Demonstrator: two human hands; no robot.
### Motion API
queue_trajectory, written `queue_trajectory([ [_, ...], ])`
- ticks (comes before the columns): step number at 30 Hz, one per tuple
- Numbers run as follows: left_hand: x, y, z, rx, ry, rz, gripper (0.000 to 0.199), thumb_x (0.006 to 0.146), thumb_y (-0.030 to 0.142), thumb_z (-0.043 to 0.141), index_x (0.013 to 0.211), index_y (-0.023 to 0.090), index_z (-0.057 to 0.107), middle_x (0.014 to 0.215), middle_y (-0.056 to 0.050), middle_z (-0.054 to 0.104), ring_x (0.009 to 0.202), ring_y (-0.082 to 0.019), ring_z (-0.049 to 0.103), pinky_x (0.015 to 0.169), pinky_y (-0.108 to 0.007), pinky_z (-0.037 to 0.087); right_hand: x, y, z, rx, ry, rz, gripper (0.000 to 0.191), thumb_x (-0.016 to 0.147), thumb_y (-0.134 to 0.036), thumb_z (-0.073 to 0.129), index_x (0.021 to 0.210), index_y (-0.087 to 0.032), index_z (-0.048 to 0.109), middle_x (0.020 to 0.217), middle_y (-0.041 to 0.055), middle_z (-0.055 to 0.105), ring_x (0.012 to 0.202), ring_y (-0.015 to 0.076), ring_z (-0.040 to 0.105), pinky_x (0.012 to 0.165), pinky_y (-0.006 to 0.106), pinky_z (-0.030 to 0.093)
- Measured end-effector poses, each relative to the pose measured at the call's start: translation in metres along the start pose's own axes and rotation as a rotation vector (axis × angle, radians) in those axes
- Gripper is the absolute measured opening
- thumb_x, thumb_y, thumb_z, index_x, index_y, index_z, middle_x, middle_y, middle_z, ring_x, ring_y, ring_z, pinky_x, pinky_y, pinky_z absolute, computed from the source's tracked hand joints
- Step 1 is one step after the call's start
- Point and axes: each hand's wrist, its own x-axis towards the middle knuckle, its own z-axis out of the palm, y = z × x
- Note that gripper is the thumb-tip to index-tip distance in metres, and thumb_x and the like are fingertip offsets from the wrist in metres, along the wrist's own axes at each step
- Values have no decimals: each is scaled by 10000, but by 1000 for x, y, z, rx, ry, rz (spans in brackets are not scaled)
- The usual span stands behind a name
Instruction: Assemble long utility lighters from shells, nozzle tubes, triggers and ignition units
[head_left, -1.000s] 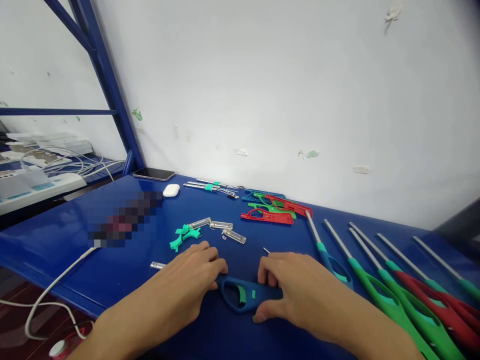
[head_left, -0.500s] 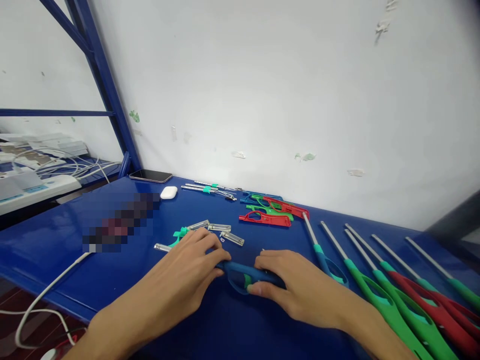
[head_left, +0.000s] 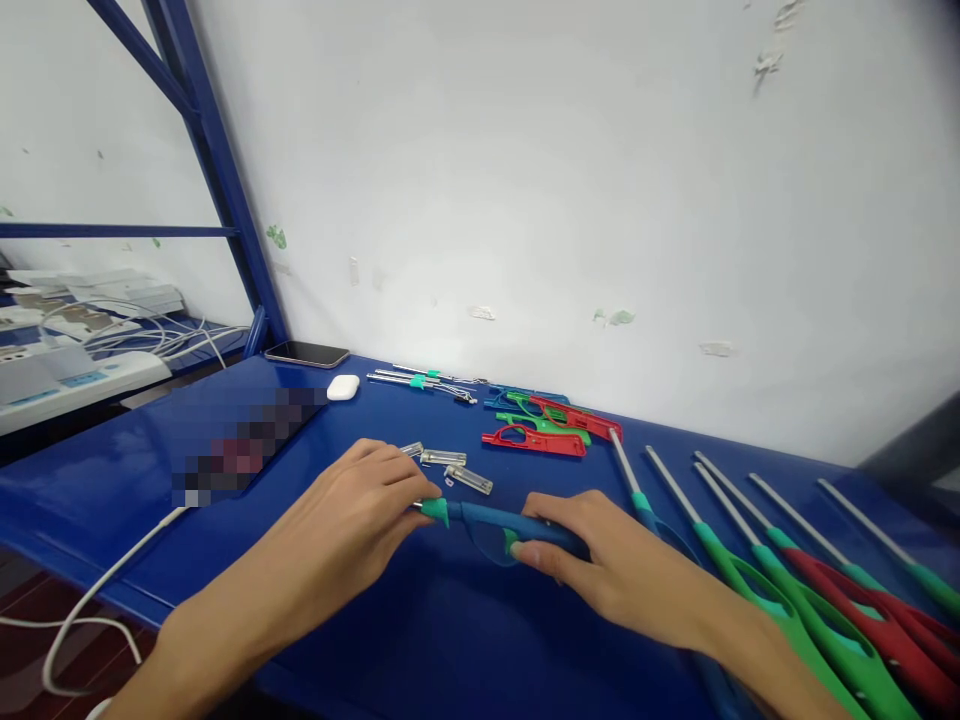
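A blue utility lighter (head_left: 487,515) lies crosswise between my two hands, just above the table. My right hand (head_left: 600,555) wraps round its handle, the thumb close to the green trigger. My left hand (head_left: 367,510) pinches the metal tube right beside the green collar (head_left: 436,511), which sits against the front end of the blue body. The rest of the tube is hidden behind my left hand. Beyond my hands lie several clear fuel cartridges (head_left: 469,478), one partly covered by my left fingers.
Several finished-looking lighters (head_left: 780,580) lie along the right. At the wall are red, green and blue handle shells (head_left: 536,440) and metal tubes with wires (head_left: 420,382). A phone (head_left: 307,353), a white earbud case (head_left: 343,388) and a blurred-out device with a white cable (head_left: 112,560) lie left.
The green collar now shows against the blue body, right of my left fingers; before, green pieces and a tube tip showed left of that hand. My left hand has shifted slightly left.
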Motion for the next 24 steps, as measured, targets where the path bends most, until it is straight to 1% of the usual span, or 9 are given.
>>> queue_trajectory([
  [3,4,4,4,-13,41,5,72,1068,231,635,1103,238,698,1015,7,758,919,-236,651,814,-374,472,-2,0,-1,39,6,11,398,1083,-591,510,892,-257,610,776,-48,563,725,144,500,659,292,329],
  [6,6,6,5,-24,96,17,91,1069,218,638,1149,241,675,1023,23,774,917,-212,665,823,-352,493,-4,-1,-2,98,8,24,412,1082,-586,512,878,-242,608,829,-35,599,795,148,558,711,275,379],
  [9,8,9,4,-40,188,84,136,1062,165,643,1179,234,653,1019,33,780,878,-175,670,833,-328,502,-4,-2,-3,177,-27,29,415,1074,-572,539,840,-231,573,758,-55,587,683,116,569,662,252,401],
  [11,9,13,3,-60,238,143,166,1046,110,647,1170,220,658,993,22,769,841,-163,661,806,-326,498,-3,-3,-3,219,-50,23,425,1068,-565,555,813,-225,555,705,-70,572,593,91,539,621,239,399],
  [13,9,17,2,-79,262,168,192,1028,68,652,1157,208,670,967,5,752,826,-162,651,787,-333,492,-3,-5,-3,242,-61,15,429,1060,-562,570,800,-221,555,671,-77,558,545,79,512,591,234,389],
  [17,9,21,1,-80,249,133,223,1021,43,650,1160,218,660,971,2,741,846,-161,647,819,-345,492,-4,-7,-3,236,-35,0,432,1069,-554,548,796,-220,555,662,-70,547,551,86,502,576,243,373],
  [20,6,19,4,-34,210,92,183,1062,96,608,1182,231,636,976,5,734,851,-175,641,796,-344,482,-5,-7,-5,185,18,-26,412,1058,-524,586,783,-219,573,696,-57,572,635,108,512,614,262,360],
  [22,4,16,7,26,122,45,216,1095,176,577,1299,243,603,1046,-9,738,911,-207,652,827,-368,483,-5,-7,-7,144,63,-39,370,1045,-507,623,808,-223,616,736,-55,593,680,118,496,633,275,344],
  [24,3,13,9,94,-1,-13,295,1117,257,546,1412,242,545,1165,-43,733,1030,-253,660,905,-412,481,-4,-6,-9,105,105,-54,331,1047,-510,625,863,-239,671,780,-58,624,693,121,483,642,282,344],
])
